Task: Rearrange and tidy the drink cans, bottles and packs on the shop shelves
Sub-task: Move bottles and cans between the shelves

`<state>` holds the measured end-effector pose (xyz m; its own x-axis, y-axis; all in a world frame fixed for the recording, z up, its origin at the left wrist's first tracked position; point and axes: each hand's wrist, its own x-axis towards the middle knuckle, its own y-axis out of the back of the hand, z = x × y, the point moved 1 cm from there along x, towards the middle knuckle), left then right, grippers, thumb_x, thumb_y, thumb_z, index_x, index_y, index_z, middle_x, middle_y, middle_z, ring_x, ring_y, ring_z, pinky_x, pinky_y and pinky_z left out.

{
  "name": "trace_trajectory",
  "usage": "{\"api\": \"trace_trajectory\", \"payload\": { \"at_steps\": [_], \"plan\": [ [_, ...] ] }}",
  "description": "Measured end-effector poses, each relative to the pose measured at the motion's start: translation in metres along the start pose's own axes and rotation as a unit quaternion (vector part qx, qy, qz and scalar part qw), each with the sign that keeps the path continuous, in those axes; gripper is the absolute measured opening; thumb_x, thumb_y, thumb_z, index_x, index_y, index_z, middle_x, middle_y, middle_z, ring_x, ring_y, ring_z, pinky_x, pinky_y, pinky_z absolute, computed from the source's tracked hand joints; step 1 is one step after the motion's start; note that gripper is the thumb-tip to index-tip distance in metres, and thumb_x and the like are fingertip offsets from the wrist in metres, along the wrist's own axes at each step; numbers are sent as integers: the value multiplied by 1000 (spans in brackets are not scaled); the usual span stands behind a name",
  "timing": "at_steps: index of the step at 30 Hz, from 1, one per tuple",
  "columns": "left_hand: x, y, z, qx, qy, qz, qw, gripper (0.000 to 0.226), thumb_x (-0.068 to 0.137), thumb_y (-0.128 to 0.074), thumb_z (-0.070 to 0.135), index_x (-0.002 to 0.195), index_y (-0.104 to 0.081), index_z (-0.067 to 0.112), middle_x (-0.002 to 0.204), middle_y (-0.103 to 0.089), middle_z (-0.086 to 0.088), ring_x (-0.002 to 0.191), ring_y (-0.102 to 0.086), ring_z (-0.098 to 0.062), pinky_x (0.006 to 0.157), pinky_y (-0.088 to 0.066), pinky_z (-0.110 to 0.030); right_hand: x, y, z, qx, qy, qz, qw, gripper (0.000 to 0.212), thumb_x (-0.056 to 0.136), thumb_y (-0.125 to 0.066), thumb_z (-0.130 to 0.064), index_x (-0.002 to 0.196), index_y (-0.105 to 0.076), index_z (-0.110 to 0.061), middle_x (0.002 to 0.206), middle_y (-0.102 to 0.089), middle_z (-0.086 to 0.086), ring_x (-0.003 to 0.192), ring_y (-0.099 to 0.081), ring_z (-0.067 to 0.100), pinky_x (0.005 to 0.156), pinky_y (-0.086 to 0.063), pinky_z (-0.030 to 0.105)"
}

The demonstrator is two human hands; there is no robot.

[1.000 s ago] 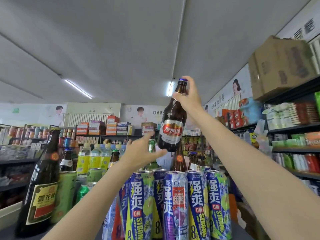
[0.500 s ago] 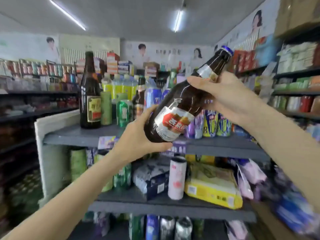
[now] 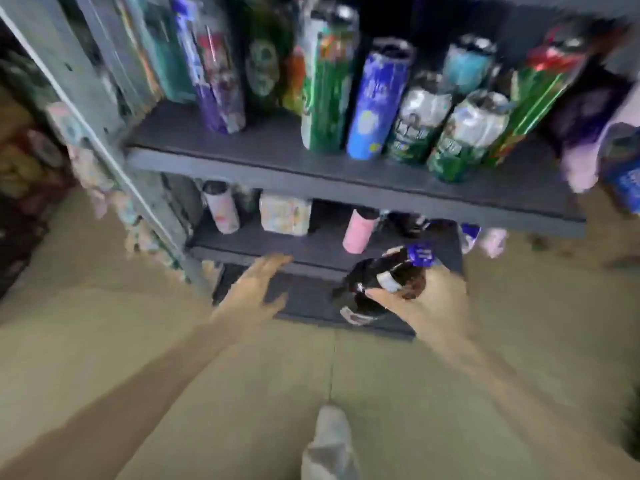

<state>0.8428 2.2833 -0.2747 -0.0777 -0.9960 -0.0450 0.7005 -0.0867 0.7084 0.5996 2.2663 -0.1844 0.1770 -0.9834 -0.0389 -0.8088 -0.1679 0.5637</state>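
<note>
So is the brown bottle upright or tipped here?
Tipped: the brown bottle, held in the right hand, leans with its blue cap up-right and base down-left.

Dark brown bottle (image 3: 377, 285) with blue cap (image 3: 420, 253), dark grey shelves (image 3: 311, 168), pink can (image 3: 358, 232), beige floor (image 3: 519, 341).

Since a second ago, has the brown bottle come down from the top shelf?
Yes. The brown bottle, gripped by the right hand, is now down at the lowest shelf, below the shelf of cans.
</note>
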Motion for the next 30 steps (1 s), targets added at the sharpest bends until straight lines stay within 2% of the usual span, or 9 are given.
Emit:
{"api": "trace_trajectory", "payload": {
  "at_steps": [2, 3, 5, 6, 10, 13, 19, 24, 30],
  "plan": [
    [8, -43, -65, 31, 81, 5, 996, 52, 84, -60, 6, 133, -43, 8, 135, -44, -17, 126, -42, -33, 101, -29, -30, 9, -54, 66, -40, -23, -21, 999, 37, 66, -83, -20, 97, -64, -9, 73, -62, -11, 71, -55, -2, 62, -37, 7],
    [14, -65, -93, 38, 98, 15, 994, 52, 83, -59, 3, 134, -44, 6, 136, -43, -17, 125, -42, -34, 102, -29, -32, 16, -82, 100, -46, -42, -31, 998, 40, 67, -82, -21, 100, -63, -8, 77, -64, -5, 75, -58, 6, 62, -36, 10],
    [28, -110, -140, 54, 92, 22, 994, 53, 82, -57, 2, 134, -44, 6, 136, -43, -16, 124, -43, -34, 103, -32, -36, 31, -131, 163, -56, -58, -26, 996, 41, 68, -81, -20, 102, -63, -5, 80, -66, 5, 80, -61, 22, 61, -34, 13],
    [35, -134, -161, 63, 87, 24, 994, 54, 82, -57, 3, 134, -44, 8, 137, -43, -14, 123, -43, -34, 103, -34, -37, 38, -155, 191, -58, -55, -14, 997, 40, 68, -81, -18, 101, -63, -3, 79, -65, 7, 79, -61, 24, 62, -34, 12],
    [62, -211, -237, 79, 80, 43, 993, 55, 82, -55, 4, 135, -43, 11, 137, -43, -10, 120, -45, -34, 100, -38, -43, 70, -236, 283, -26, -10, 65, 997, 42, 67, -81, -11, 105, -63, -5, 81, -59, -7, 78, -55, 11, 70, -34, -3],
    [81, -243, -276, 92, 91, 59, 990, 56, 83, -54, 5, 137, -41, 11, 138, -42, -11, 122, -44, -34, 101, -37, -45, 109, -272, 328, -11, 12, 97, 995, 40, 69, -80, -12, 102, -61, -2, 83, -58, -4, 79, -55, 12, 70, -36, 1],
    [103, -263, -308, 87, 117, 130, 981, 61, 85, -55, 6, 141, -30, 9, 132, -41, -14, 113, -47, -35, 92, -36, -44, 187, -297, 357, -52, 26, 147, 987, 43, 73, -78, -21, 102, -53, 0, 100, -66, 12, 96, -61, 29, 84, -45, 33],
    [108, -269, -320, 64, 132, 157, 977, 59, 86, -55, 6, 140, -30, 9, 134, -40, -14, 118, -44, -33, 94, -37, -46, 239, -306, 349, -77, 1, 166, 983, 60, 78, -74, -27, 124, -45, -2, 118, -61, 14, 112, -56, 30, 89, -43, 34],
    [113, -280, -327, 54, 127, 168, 976, 58, 86, -54, 5, 139, -31, 12, 133, -40, -13, 117, -45, -32, 93, -37, -46, 268, -316, 351, -70, -26, 216, 974, 56, 80, -72, -29, 122, -45, -4, 122, -59, 11, 116, -53, 30, 88, -41, 35]
  ]
}}
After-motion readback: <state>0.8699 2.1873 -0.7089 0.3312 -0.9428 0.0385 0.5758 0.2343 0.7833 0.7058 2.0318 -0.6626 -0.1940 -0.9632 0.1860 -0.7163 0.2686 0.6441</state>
